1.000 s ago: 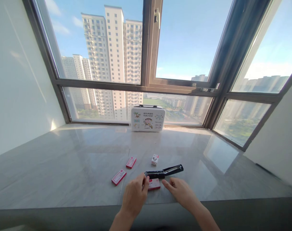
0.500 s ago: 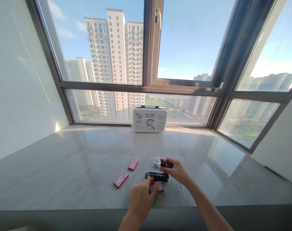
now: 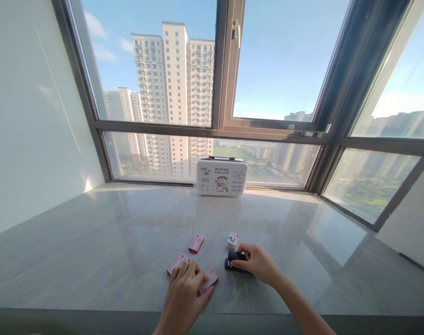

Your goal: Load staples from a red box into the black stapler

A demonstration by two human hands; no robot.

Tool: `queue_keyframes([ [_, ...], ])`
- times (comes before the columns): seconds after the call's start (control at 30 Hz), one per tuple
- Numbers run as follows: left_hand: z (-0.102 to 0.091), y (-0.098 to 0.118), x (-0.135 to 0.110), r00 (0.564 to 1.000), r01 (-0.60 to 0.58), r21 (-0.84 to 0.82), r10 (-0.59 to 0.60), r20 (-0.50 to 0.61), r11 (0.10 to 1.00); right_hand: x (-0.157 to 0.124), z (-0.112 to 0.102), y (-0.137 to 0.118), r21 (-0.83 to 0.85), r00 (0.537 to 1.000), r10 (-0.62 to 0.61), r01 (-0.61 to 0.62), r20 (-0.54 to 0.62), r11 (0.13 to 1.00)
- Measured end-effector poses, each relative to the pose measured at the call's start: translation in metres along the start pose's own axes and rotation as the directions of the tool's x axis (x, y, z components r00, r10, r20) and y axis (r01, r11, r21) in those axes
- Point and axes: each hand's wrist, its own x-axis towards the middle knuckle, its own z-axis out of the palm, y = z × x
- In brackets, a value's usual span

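Observation:
A black stapler (image 3: 232,266) lies on the stone ledge, its top arm folded down. My right hand (image 3: 259,264) grips it from the right, thumb in front and fingers over the top. My left hand (image 3: 183,289) is closed on a small red-and-white box (image 3: 209,280), which shows between thumb and fingers. Just behind that hand is a second red-and-white box (image 3: 178,262), partly covered by it. Farther back lies a third such box (image 3: 197,243). Beyond the stapler stands a small white carton (image 3: 232,240) with a black picture on it.
A white case with cartoon prints (image 3: 221,179) stands upright at the back against the window frame (image 3: 156,129). The grey ledge (image 3: 93,260) ends at a front edge close to me. White walls bound it at left and right.
The stapler's raised top arm has come down, and my right hand now wraps around the stapler. My left hand has left the stapler and moved left with the small box. The view shifted slightly.

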Motion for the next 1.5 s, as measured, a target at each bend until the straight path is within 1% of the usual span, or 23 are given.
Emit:
queue_keyframes([
  [0.07, -0.009, -0.029, 0.004, 0.999, 0.017, 0.01, -0.017, -0.042, 1.0, -0.002, 0.0, 0.001, -0.006, 1.0, 0.01, -0.01, -0.013, 1.0],
  [0.1, -0.011, -0.043, 0.007, 0.999, 0.023, -0.007, -0.023, -0.044, 1.0, -0.002, 0.0, 0.001, -0.009, 1.0, 0.014, -0.014, -0.019, 1.0],
  [0.17, -0.01, -0.065, 0.014, 1.0, 0.027, -0.09, -0.028, -0.009, 0.996, -0.003, 0.0, 0.0, -0.013, 0.999, 0.018, -0.018, -0.026, 1.0],
  [0.23, -0.004, -0.078, 0.021, 0.998, 0.029, -0.201, -0.017, 0.063, 0.979, -0.003, 0.001, -0.002, -0.01, 0.999, 0.019, -0.02, -0.032, 1.0],
  [0.3, 0.005, -0.082, 0.026, 0.992, 0.043, -0.277, -0.009, 0.124, 0.96, -0.004, 0.001, -0.004, -0.008, 0.999, 0.022, -0.022, -0.036, 1.0],
  [0.33, 0.009, -0.082, 0.027, 0.991, 0.048, -0.288, -0.008, 0.137, 0.956, -0.004, 0.0, -0.005, -0.011, 0.999, 0.025, -0.025, -0.037, 1.0],
  [0.4, 0.017, -0.078, 0.028, 0.99, 0.035, -0.255, 0.001, 0.14, 0.966, -0.006, -0.002, -0.009, -0.02, 0.999, 0.03, -0.031, -0.039, 0.999],
  [0.53, 0.034, -0.064, 0.031, 0.989, -0.032, -0.088, 0.044, 0.14, 0.996, -0.013, -0.011, -0.016, -0.041, 0.999, 0.023, -0.024, -0.031, 0.999],
  [0.63, 0.05, -0.047, 0.037, 0.997, -0.011, 0.007, 0.01, 0.083, 1.0, -0.024, -0.019, -0.014, -0.092, 1.0, 0.014, -0.016, -0.02, 0.996],
  [0.7, 0.061, -0.031, 0.043, 0.999, 0.022, 0.037, -0.023, 0.028, 0.999, -0.032, -0.021, -0.008, -0.091, 0.998, 0.057, -0.06, -0.04, 0.994],
  [0.77, 0.071, -0.012, 0.051, 0.999, 0.035, 0.04, -0.034, -0.013, 0.999, -0.041, -0.019, 0.001, -0.012, 0.986, 0.141, -0.142, -0.086, 0.99],
  [0.83, 0.08, 0.007, 0.061, 0.999, 0.018, 0.03, -0.017, -0.036, 0.999, -0.05, -0.014, 0.011, 0.124, 0.965, 0.23, -0.215, -0.126, 0.969],
  [0.93, 0.092, 0.03, 0.074, 0.998, -0.026, 0.019, 0.027, -0.061, 0.999, -0.061, -0.006, 0.019, 0.337, 0.938, 0.32, -0.261, -0.132, 0.905],
  [1.03, 0.1, 0.041, 0.077, 0.994, -0.04, 0.026, 0.042, -0.104, 0.999, -0.066, 0.002, 0.017, 0.5, 0.949, 0.309, -0.237, -0.065, 0.833],
  [1.13, 0.104, 0.04, 0.067, 0.987, -0.042, 0.054, 0.05, -0.153, 0.998, -0.062, 0.015, 0.005, 0.582, 0.966, 0.253, -0.179, -0.049, 0.794],
  [1.23, 0.101, 0.029, 0.046, 0.978, -0.035, 0.095, 0.053, -0.202, 0.995, -0.046, 0.035, -0.015, 0.63, 0.979, 0.187, -0.097, -0.079, 0.771],
  [1.3, 0.094, 0.014, 0.031, 0.969, -0.016, 0.115, 0.044, -0.242, 0.993, -0.034, 0.052, -0.034, 0.645, 0.986, 0.153, -0.075, -0.067, 0.761],
  [1.37, 0.083, -0.008, 0.018, 0.965, -0.003, 0.119, 0.034, -0.26, 0.993, -0.021, 0.071, -0.056, 0.644, 0.992, 0.122, -0.065, -0.044, 0.762],
  [1.5, 0.05, -0.067, 0.0, 0.979, 0.035, 0.094, -0.015, -0.203, 0.995, 0.002, 0.106, -0.107, 0.621, 0.999, 0.014, 0.015, -0.041, 0.783],
])
